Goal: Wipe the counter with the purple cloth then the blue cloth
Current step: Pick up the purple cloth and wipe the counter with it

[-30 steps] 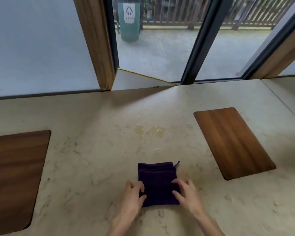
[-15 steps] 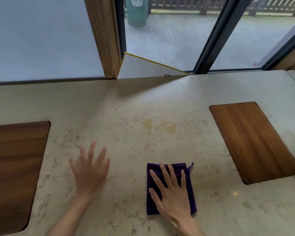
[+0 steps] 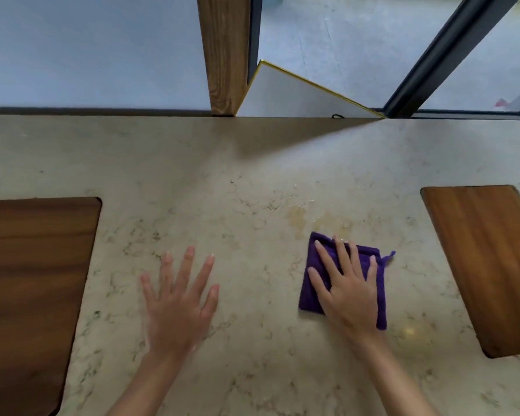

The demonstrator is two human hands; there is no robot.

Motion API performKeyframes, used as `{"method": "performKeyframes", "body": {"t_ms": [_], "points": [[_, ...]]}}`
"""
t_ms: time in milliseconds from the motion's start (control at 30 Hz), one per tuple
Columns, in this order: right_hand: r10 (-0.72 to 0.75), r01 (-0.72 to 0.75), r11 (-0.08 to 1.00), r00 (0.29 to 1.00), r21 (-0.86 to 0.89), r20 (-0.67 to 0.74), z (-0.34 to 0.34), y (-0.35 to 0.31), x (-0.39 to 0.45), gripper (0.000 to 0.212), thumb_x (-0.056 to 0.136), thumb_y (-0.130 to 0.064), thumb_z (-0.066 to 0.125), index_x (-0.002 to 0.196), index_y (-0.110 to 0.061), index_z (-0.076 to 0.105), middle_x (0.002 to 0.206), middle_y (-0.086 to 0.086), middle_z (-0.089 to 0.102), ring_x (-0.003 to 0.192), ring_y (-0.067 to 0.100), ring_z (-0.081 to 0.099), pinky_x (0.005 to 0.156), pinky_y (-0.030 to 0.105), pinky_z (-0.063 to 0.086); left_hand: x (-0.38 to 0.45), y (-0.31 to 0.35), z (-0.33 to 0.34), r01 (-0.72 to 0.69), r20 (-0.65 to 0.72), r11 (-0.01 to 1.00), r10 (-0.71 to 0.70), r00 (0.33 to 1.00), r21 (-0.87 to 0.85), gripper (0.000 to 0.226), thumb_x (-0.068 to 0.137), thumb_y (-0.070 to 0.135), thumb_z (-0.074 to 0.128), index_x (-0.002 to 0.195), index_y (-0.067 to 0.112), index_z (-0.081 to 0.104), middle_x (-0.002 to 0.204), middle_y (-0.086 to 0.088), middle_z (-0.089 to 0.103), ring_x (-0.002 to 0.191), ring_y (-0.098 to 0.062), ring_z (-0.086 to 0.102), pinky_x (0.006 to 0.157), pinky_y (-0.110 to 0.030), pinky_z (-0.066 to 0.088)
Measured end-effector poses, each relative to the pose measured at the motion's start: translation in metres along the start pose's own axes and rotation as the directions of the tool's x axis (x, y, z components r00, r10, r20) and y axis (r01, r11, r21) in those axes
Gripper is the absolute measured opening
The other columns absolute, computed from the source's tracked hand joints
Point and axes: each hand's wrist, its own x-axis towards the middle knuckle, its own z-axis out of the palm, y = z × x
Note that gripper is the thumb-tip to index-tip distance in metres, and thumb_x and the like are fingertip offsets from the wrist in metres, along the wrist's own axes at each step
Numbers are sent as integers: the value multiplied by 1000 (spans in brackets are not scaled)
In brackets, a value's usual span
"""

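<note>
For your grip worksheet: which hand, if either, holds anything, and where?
Neither grips anything. The right hand presses flat on the purple cloth's top; the left hand is open, off it.

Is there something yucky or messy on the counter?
Yes: a yellowish wet-looking stain sits on the counter, just beyond the purple cloth that the right hand presses flat. The left hand lies spread nearby.
</note>
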Motion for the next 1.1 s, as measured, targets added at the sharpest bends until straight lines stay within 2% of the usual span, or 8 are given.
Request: {"method": "performKeyframes", "body": {"t_ms": [100,167,400,567,700,833,1000,1100], "points": [[70,-71,997,997,37,29,-9,12,80,60,96,-69,13,154,-52,5,170,-11,5,157,15,2,124,61,2,1,-2,5,-11,-15,1000,12,1000,19,61,97,60,22,156,44,18,170,3,18,154,-38,22,120,-71,11],[68,-71,996,997,47,47,-13,17,126,61,95,-71,8,153,-54,0,170,-11,1,156,15,-3,124,62,-1,1,-3,8,-9,-17,1000,9,1000,14,62,96,61,22,156,45,18,170,4,16,154,-38,21,120,-71,9],[-94,92,994,995,66,32,-17,-46,214,61,94,-72,9,153,-54,6,170,-10,8,157,20,1,122,66,-2,2,-3,11,3,-19,999,-3,1000,32,62,94,62,24,155,48,20,170,8,14,156,-34,19,120,-71,9],[-238,237,971,970,32,39,-13,-67,161,61,96,-70,16,154,-53,5,170,-9,7,157,21,4,121,68,3,2,-3,4,-1,6,999,1,1000,35,63,94,63,21,155,48,19,170,8,15,156,-33,19,120,-70,7],[-320,322,946,947,48,-41,7,-56,23,64,95,-69,32,154,-51,16,169,-9,14,156,22,12,120,67,11,3,1,-7,12,2,1000,-12,1000,-3,61,95,63,21,154,48,23,169,7,22,153,-35,26,119,-70,9],[-325,324,946,946,-27,-17,21,-25,-79,66,91,-73,39,152,-51,27,167,-8,24,154,24,24,119,67,19,2,3,-14,24,24,1000,-23,999,-18,62,92,62,27,153,49,24,168,7,25,152,-35,29,119,-70,12],[-227,226,974,974,31,25,8,-4,-56,64,87,-68,48,148,-52,35,161,-9,36,148,20,36,118,62,25,3,1,-10,54,39,998,-53,998,-12,65,89,65,29,152,53,21,168,12,21,153,-32,28,119,-70,12],[-36,36,999,999,17,8,-5,31,13,63,93,-65,35,153,-51,24,166,-9,27,152,17,25,122,61,16,3,-1,-4,42,-21,999,-42,999,24,64,89,63,32,152,52,25,168,11,22,152,-32,30,120,-69,13]]}}
